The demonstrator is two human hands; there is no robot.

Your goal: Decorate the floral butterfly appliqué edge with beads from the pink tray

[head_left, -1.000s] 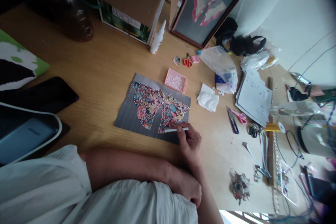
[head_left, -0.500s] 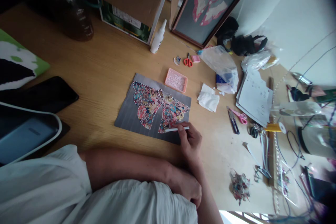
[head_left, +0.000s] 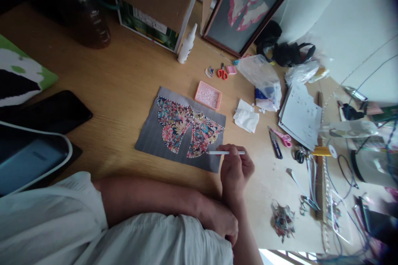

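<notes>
Our right hand (head_left: 236, 169) grips the white stick (head_left: 219, 152), tip beside the floral cutout (head_left: 174, 121) on the grey sheet (head_left: 148, 140); we cannot determine our left hand's (head_left: 221, 222) closure or read the carton label (head_left: 151, 21).

The wooden tabletop (head_left: 124, 78) bears a grey sheet (head_left: 151, 140) with a floral butterfly, a pink bead tray (head_left: 220, 100), an upright squeeze bottle (head_left: 186, 49), red-handled scissors (head_left: 222, 75), white tissue (head_left: 247, 119), pink-handled scissors (head_left: 285, 138) and fabric scraps (head_left: 282, 220).
</notes>
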